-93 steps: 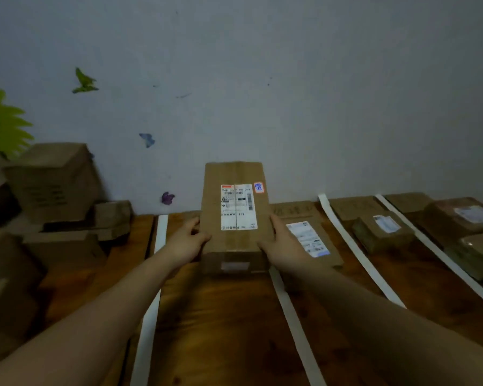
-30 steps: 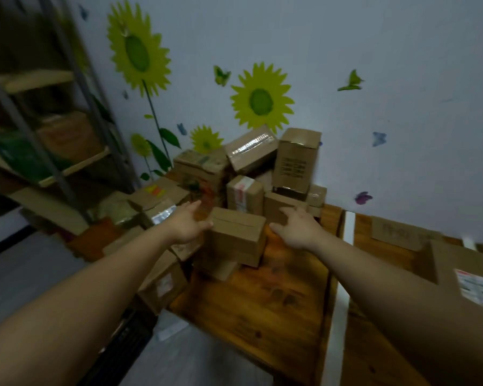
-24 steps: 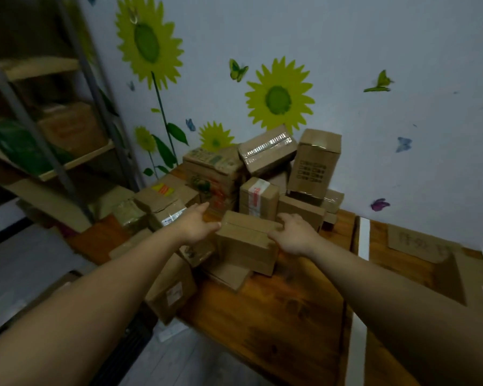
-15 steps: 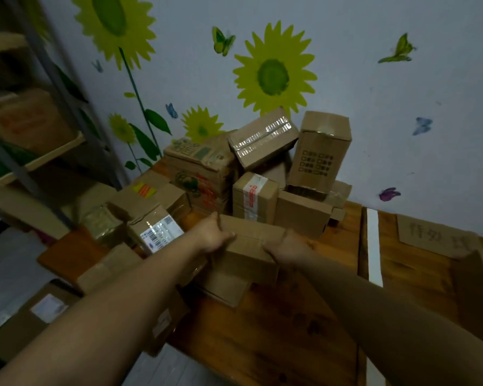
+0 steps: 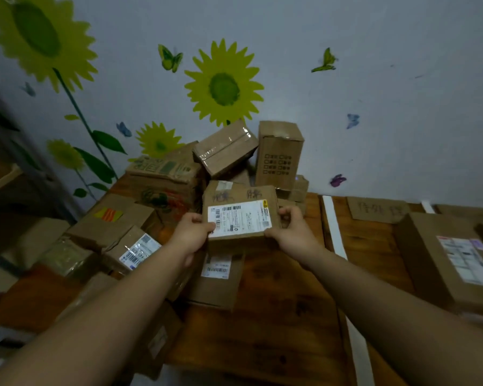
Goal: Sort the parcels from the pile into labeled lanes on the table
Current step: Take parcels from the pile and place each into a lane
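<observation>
Just below the grip, a flat labelled box [image 5: 216, 277] lies on the wooden table [image 5: 276, 316]. Left hand [image 5: 191, 232] and right hand [image 5: 290, 229] clasp a cardboard parcel [image 5: 240, 218] by its side edges (white label up), over that box. Behind the grip rises the pile [image 5: 279, 154].

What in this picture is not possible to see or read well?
All in the head view:
1. Print on the label of the held parcel: too small and blurred to read.
2. Handwriting on the lane sign: too dim to read.
3. The right lane parcel: cut off by the frame's right edge.
4. The lower parcel: far end hidden by the held parcel.
</observation>
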Demonstrator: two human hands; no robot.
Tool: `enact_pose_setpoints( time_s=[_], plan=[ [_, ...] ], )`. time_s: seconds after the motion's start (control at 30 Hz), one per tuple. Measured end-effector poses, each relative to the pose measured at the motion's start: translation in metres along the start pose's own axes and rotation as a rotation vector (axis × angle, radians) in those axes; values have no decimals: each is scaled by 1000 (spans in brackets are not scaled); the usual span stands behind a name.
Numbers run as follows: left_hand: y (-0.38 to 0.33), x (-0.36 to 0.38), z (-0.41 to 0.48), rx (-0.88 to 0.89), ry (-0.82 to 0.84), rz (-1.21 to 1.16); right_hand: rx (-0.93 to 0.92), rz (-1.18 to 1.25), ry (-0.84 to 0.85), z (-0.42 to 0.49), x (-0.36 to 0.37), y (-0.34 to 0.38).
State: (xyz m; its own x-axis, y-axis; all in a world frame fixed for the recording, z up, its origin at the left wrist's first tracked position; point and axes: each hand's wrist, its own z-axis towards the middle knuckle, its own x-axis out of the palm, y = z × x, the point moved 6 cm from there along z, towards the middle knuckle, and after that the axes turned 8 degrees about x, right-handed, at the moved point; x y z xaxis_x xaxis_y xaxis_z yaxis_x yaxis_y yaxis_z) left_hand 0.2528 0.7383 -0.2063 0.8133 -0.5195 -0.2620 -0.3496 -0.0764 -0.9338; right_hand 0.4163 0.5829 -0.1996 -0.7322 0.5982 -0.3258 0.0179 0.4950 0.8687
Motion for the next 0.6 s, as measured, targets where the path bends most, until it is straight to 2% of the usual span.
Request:
enact_pose_setpoints(
  time_s=[0.17, 0.33, 0.6],
  plan=[
    [-16, 0, -39, 162, 62, -128, -155, 37, -96, -53, -13, 2],
    [-30, 11, -69, 236, 129, -187, -261, 55, -177, -98, -37, 7],
    [-61, 75, -99, 278, 256, -222, -258, 69, -293, -117, -108, -12]
  ],
)
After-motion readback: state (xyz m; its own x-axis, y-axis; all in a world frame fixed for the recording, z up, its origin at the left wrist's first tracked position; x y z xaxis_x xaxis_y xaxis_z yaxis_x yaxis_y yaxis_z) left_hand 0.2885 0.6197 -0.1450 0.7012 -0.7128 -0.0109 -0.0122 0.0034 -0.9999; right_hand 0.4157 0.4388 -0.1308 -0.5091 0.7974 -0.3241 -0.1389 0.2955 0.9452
